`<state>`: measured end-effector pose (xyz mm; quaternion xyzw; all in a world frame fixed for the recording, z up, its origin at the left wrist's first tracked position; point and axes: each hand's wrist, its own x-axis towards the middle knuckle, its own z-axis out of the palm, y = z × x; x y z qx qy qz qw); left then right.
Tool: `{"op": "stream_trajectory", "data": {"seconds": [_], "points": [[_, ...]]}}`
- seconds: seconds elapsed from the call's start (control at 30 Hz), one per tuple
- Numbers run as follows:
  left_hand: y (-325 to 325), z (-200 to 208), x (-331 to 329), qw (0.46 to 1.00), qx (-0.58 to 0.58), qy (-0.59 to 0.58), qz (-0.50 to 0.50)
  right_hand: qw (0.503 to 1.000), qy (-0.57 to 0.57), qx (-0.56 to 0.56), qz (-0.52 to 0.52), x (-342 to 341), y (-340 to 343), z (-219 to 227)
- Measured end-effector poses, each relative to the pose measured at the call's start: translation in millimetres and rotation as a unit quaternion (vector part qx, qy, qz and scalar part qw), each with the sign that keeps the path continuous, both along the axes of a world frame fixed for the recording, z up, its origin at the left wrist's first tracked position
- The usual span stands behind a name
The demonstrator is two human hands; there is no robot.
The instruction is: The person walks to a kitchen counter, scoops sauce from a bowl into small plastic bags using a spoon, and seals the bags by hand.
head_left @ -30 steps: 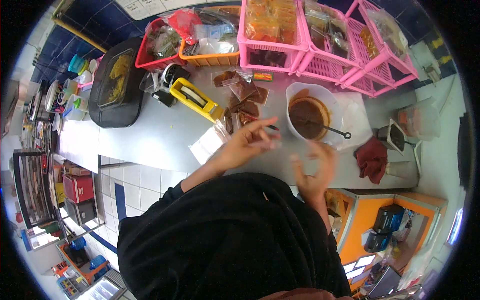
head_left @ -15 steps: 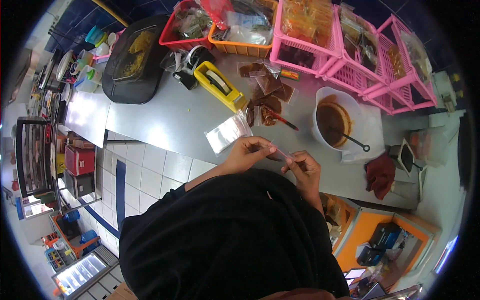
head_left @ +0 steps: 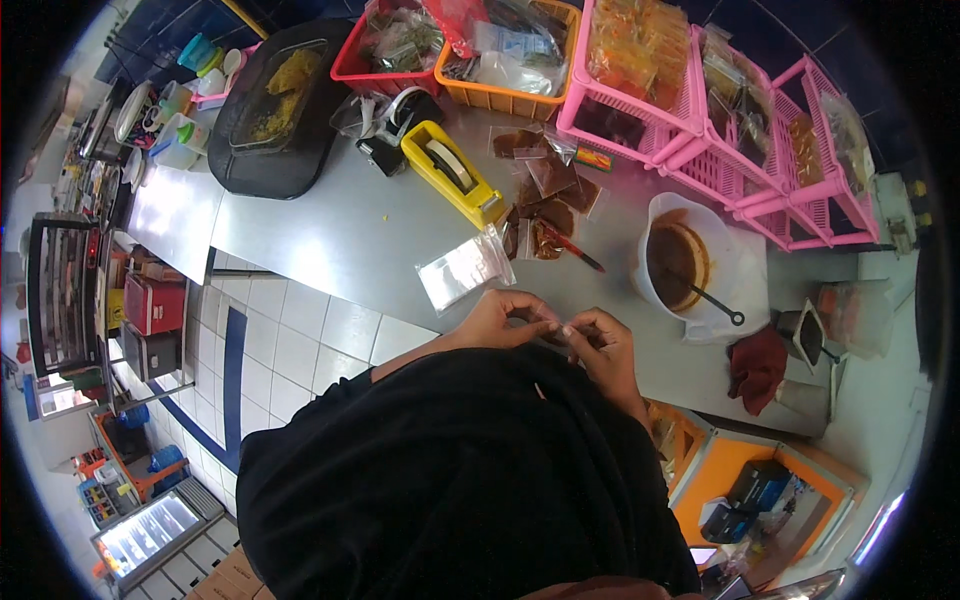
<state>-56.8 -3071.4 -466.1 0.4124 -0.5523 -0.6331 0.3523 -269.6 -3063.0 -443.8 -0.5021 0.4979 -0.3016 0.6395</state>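
Note:
My left hand [head_left: 508,320] and my right hand [head_left: 604,346] meet at the table's near edge, fingertips pinched close together. Between them is a small clear plastic bag with a pinkish edge, mostly hidden by the fingers. A stack of clear plastic bags [head_left: 462,272] lies just beyond my left hand. Farther back are several flat bags of brown paste [head_left: 552,178], with a red and black pen [head_left: 575,249] beside them. To the right stands a white bowl [head_left: 650,225] of brown paste with a dark-handled spoon [head_left: 718,307] in it.
A yellow tape dispenser [head_left: 450,178] sits behind the stack of bags. Along the back are a black tray [head_left: 235,165], a red basket [head_left: 385,82], an orange basket [head_left: 500,98] and pink racks [head_left: 680,147] of packets. A dark red cloth [head_left: 756,370] lies at right.
My hands have drawn closer together, covering the bag's pink edge that showed between them before. The whole view has shifted slightly; the things on the table stay in place.

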Motion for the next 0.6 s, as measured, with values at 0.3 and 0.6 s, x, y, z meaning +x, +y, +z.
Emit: {"op": "stream_trajectory", "data": {"seconds": [0.3,0.6], "points": [[-0.2,-14.2,15.9,0.996,-0.045,0.056,-0.059,0.989,0.029,-0.038,0.139,-4.7,-13.8,-0.8],[-37.3,50.6,76.4,0.95,-0.251,-0.183,-0.016,0.979,0.037,-0.173,0.103,15.3,-57.7,78.6]]}}
